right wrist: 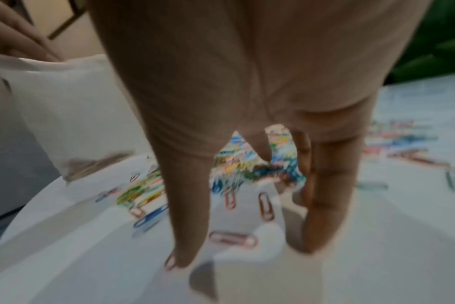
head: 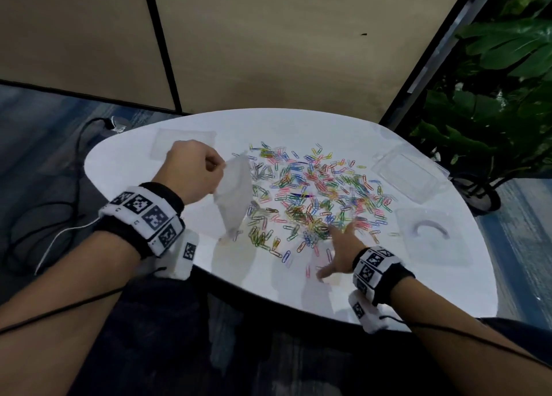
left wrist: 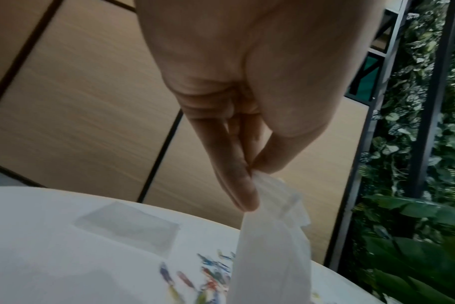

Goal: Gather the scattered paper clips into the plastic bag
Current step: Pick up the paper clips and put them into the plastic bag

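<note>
Many coloured paper clips (head: 316,192) lie scattered across the middle of the white oval table (head: 418,282). My left hand (head: 194,171) pinches the top edge of a clear plastic bag (head: 234,197) between thumb and fingertips (left wrist: 244,191); the bag (left wrist: 270,257) hangs down over the left edge of the clip pile. My right hand (head: 340,246) reaches over the near edge of the pile, fingers spread and extended, thumb (right wrist: 185,242) and fingertips down by loose pink clips (right wrist: 233,240) on the table. It holds nothing that I can see. The bag (right wrist: 65,115) shows at the left of the right wrist view.
A flat clear bag (head: 185,143) lies at the table's far left. A clear plastic lid or tray (head: 409,173) sits at the far right, another clear tray (head: 433,237) nearer right. Green plants (head: 501,82) stand beyond the right edge. Cables lie on the floor at left.
</note>
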{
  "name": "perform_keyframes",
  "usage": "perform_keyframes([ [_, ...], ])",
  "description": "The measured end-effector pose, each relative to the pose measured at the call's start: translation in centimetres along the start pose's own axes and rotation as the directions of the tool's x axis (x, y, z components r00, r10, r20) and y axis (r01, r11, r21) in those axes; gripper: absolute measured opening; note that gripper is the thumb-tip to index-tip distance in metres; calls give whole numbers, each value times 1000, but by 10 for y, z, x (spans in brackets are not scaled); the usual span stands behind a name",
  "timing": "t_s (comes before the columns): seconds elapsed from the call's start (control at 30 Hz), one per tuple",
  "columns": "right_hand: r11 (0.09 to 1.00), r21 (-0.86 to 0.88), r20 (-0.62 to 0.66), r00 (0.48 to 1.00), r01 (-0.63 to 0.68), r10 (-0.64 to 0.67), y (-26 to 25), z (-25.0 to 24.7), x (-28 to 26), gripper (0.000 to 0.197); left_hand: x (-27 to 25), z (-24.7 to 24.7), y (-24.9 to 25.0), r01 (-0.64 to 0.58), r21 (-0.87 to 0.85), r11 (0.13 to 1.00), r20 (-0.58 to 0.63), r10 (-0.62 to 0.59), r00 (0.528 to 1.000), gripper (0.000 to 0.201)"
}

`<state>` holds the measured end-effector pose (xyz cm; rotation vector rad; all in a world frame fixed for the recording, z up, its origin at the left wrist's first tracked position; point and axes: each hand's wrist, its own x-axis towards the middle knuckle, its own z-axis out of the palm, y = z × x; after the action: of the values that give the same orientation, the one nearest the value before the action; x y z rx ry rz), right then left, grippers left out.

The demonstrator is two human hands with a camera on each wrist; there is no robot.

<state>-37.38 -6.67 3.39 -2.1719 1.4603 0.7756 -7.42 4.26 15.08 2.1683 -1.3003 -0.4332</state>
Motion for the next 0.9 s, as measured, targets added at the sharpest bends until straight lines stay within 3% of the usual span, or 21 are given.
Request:
perform_keyframes([
  [0.07, 997, 71, -82, 997, 22, -16, -9, 15, 1, 130, -6, -13, -18, 34, 16, 999, -23, -33, 999, 13],
  [0.13, 975, 214, -190, 982, 60, -19, -16, 23, 8, 117, -10, -21, -35, 72, 30, 997, -39, -70, 997, 12],
  [0.2, 970, 228, -284, 959, 87, -19, -18, 25, 16, 102, -11, -21, -46, 112, 44, 993, -23, -111, 994, 12],
  [0.4, 986, -88, -362, 918, 139, -161, -21, 20, 34, 63, -7, 16, -47, 146, 151, 978, 165, -170, 971, 13],
  [0.5, 967, -168, -439, 864, 193, -248, -22, 20, 41, 34, -4, 34, -37, 143, 132, 981, 230, -171, 958, 14],
  [0.6, 975, -69, -452, 865, 211, -220, -19, 9, 45, 21, -3, 42, -28, 136, 121, 983, 263, -164, 951, 14],
  [0.7, 953, 242, -458, 887, 180, -51, -12, -9, 47, 23, -2, 43, -26, 152, 81, 985, 276, -169, 946, 14],
  [0.8, 792, 584, -410, 907, 179, 97, -12, -29, 46, 11, -2, 44, -27, 177, -7, 984, 285, -168, 944, 14],
  [0.9, 375, 892, -312, 944, 252, 106, -32, -53, 31, 8, -2, 47, -25, 189, -64, 980, 307, -160, 938, 13],
])
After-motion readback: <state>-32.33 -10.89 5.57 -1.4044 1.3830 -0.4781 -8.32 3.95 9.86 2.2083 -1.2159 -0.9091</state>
